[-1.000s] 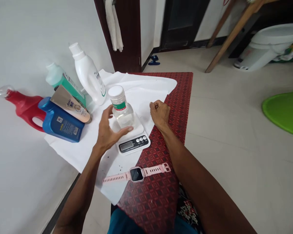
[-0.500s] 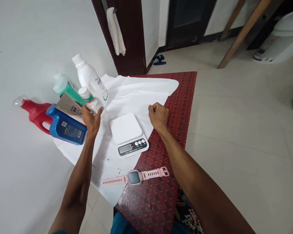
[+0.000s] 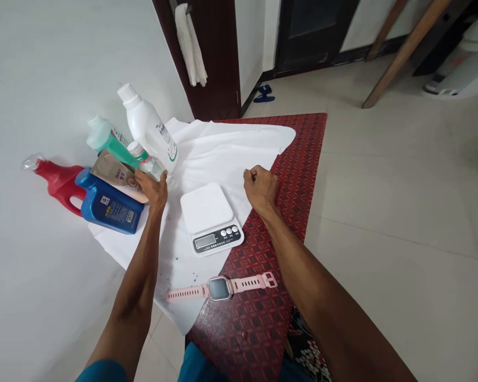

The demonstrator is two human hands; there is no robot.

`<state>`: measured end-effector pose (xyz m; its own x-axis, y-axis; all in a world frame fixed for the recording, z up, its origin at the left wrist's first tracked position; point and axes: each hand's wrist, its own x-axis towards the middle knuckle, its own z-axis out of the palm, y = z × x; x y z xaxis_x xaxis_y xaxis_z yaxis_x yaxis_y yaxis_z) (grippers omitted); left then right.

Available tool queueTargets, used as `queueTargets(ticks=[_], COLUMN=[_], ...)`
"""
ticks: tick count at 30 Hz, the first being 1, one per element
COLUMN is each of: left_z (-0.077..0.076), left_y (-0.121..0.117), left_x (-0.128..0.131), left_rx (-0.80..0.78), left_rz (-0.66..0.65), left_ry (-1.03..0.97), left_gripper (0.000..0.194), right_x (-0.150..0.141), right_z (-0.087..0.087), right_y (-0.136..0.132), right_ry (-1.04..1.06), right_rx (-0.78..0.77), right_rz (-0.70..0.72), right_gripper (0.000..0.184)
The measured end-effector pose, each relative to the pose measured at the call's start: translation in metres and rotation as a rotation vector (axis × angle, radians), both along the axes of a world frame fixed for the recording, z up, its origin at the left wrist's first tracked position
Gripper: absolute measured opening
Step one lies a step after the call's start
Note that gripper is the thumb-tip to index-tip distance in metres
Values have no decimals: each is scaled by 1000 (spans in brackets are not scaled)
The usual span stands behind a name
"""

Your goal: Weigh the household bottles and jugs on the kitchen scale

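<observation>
My left hand (image 3: 153, 190) is around the lower part of a clear bottle (image 3: 147, 160) with a white cap and green label, its thumb on the right side. That bottle stands between a beige squeeze tube (image 3: 115, 172) and a tall white jug (image 3: 150, 124); my hand hides part of it. A white kitchen scale (image 3: 207, 208) lies with nothing on its platform. My right hand (image 3: 261, 188) rests in a loose fist on the cloth's edge, right of the scale, with no object visible in it. A pink-strapped smartwatch (image 3: 219, 288) lies in front of the scale.
A blue bottle (image 3: 111, 207), a red jug (image 3: 59, 183) and a green bottle (image 3: 111, 139) crowd the wall side. White cloth (image 3: 231, 143) partly covers the red patterned tabletop (image 3: 255, 318). Beyond its right edge is tiled floor (image 3: 382, 212).
My left hand has carried the clear bottle from the scale leftward to the other containers. My right fist has stayed in place. The view has shifted slightly.
</observation>
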<state>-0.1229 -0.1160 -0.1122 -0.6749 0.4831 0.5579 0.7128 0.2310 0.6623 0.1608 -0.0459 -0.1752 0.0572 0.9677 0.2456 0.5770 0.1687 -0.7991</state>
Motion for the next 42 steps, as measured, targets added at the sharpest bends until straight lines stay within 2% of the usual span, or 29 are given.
queueTargets(ticks=[2,4,6,8,11,13,15,17,18,20,22,25,28,30,33,38,42], left_z=[2,5,5,2,-8,-17,-23,-22,-18,-5,10,29,36,37,36,37,38], left_y=[-9,-27,-54,-85,-134,-162,-183,-197,-202,-206,-205,-192,-174,-163,-153,-150,-167], left_x=[11,25,41,52,53,45,35,27,24,17,8,-13,-36,-49,-59,-58,-42], left_rx=[16,19,22,23,-33,-111,-155,-103,-32,150,297,372,302,244,239,236,323], left_rz=[-11,-45,-102,-134,-85,-79,-127,-139,-105,34,191,303,267,263,285,304,330], left_ry=[31,87,117,66,-72,-213,-403,-544,-551,-425,-192,31,-18,-82,-124,-114,-95], left_gripper=[99,95,80,58,32,37,44,48,48,46,45,57,59,54,55,49,46], right_x=[0,0,0,0,1,2,3,5,5,6,6,5,5,5,4,2,1], right_z=[-1,-3,-4,-4,-3,-2,-1,-1,-2,-4,-7,-13,-16,-15,-12,-5,4], right_y=[0,0,1,1,0,-1,-3,-4,-5,-5,-4,-2,0,0,0,-3,-3], right_ry=[14,18,14,14,31,45,52,54,58,73,91,110,124,127,117,102,72], right_rx=[17,26,24,16,16,25,28,25,23,23,25,34,32,22,3,-2,-4], right_rz=[1,-2,-9,-9,10,24,32,39,46,70,88,83,65,61,67,43,16], right_gripper=[26,25,24,24,24,24,25,26,26,25,25,25,26,25,23,24,26])
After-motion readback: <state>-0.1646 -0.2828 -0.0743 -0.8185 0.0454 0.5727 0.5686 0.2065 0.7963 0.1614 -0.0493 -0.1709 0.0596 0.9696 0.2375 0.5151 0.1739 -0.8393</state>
